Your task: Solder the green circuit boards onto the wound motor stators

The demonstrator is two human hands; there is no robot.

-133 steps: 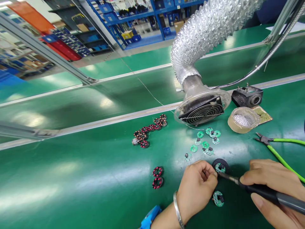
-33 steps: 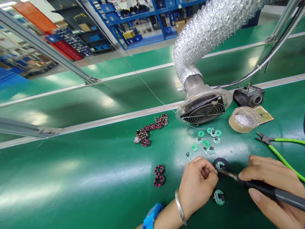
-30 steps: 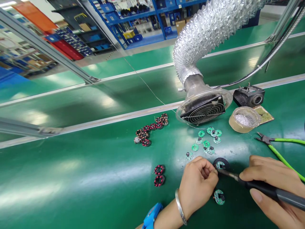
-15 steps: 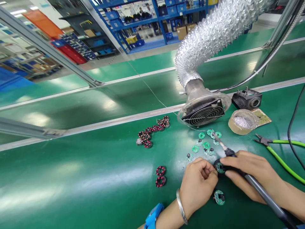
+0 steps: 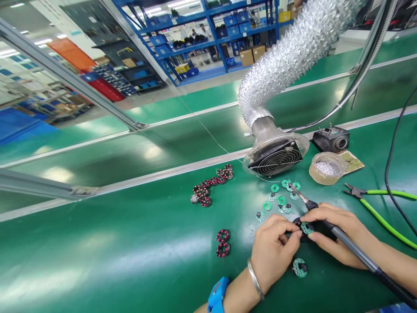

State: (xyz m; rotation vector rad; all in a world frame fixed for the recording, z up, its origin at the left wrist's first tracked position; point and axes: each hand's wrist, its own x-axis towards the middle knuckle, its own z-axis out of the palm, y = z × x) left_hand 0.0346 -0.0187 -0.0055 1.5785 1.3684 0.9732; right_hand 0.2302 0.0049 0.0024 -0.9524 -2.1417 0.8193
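Observation:
A small round green circuit board [image 5: 306,228] sits against a dark ring-shaped part, held between both hands. My left hand [image 5: 275,250] pinches at its left edge with thumb and forefinger; what exactly lies between those fingertips is partly hidden. My right hand [image 5: 342,232] grips a soldering iron [image 5: 353,251] and steadies the board's right side with thumb and forefinger. The iron's tip points up and left, over several loose green ring boards [image 5: 282,200]. Close below the hands lies another round board [image 5: 299,268] with a black component on it.
Two red-and-black wound coils [image 5: 223,249] lie left of my hands, with a cluster of coils [image 5: 205,201] farther back. A fume extractor [image 5: 276,158] hangs behind the boards. At right are a tub of metal shavings [image 5: 325,174], a sponge [image 5: 352,161], a black holder [image 5: 332,139] and green-handled cutters [image 5: 374,211].
The green board has shifted right and tilted against the dark part, and more of that part shows at left. The soldering iron stays in my right hand. The camera view has shifted slightly.

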